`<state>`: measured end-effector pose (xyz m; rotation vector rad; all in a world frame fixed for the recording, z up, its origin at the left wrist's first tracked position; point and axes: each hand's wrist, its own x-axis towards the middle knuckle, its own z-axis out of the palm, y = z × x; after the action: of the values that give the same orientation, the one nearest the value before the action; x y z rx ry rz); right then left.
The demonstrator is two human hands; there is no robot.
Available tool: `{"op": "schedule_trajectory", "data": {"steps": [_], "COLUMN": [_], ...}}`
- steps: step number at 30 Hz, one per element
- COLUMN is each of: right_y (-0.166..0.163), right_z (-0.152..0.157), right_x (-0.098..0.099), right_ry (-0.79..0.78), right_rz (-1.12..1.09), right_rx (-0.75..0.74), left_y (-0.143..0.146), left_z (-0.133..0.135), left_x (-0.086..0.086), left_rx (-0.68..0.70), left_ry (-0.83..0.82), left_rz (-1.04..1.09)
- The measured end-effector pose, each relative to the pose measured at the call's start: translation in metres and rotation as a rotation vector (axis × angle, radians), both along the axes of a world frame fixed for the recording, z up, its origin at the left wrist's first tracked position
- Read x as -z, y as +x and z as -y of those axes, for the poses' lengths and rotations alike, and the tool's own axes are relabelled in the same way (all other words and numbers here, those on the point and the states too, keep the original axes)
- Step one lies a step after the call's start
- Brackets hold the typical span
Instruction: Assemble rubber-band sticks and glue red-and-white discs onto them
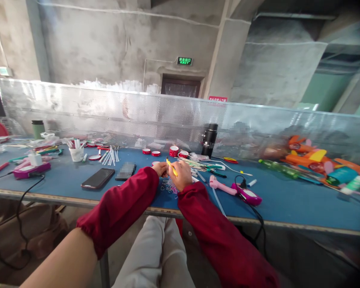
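Observation:
Both my arms wear dark red sleeve covers and meet over the blue table (288,196). My right hand (181,175) is closed around a thin yellow stick (172,167) that points up and to the left. My left hand (160,169) is pinched close against the right one, its fingers closed on something too small to make out. Just below the hands a small heap of thin pink and pale rubber bands (169,186) lies on the table. A pink glue gun (225,187) lies to the right of my right hand.
A black phone (98,178) lies left of my hands. A pink device with a cable (248,195) sits on the right. A black flask (209,140), red tape rolls (174,151), a white cup (76,153) and orange toy parts (309,156) line the perforated metal divider (180,116).

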<state>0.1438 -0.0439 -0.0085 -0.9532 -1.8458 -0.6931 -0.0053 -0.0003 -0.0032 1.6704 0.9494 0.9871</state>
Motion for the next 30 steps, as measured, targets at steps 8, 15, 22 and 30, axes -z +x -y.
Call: {"op": "schedule_trajectory", "data": {"steps": [8,15,22,30], "right_y": [0.0003,-0.0011,0.0002,-0.0008], "right_z": [0.0041,0.0064,0.0034,0.001], "right_x": [-0.0021,-0.0037,-0.0014,-0.0009], "right_ry": [0.009,-0.039,-0.005,0.002], "right_rz": [-0.046,0.0,-0.011,-0.005], "right_rx": [0.008,0.006,0.017,0.037], "left_y": [-0.0006,-0.0001,0.0005,-0.0009], "left_z": [-0.0012,-0.0009,-0.0034,-0.0032], "left_x": [-0.0001,0.0002,0.0018,0.002], "left_rx": [0.007,-0.001,0.025,0.028], "left_ry": [0.016,0.005,-0.005,0.015], "left_rz": [0.01,0.004,0.046,0.051]}}
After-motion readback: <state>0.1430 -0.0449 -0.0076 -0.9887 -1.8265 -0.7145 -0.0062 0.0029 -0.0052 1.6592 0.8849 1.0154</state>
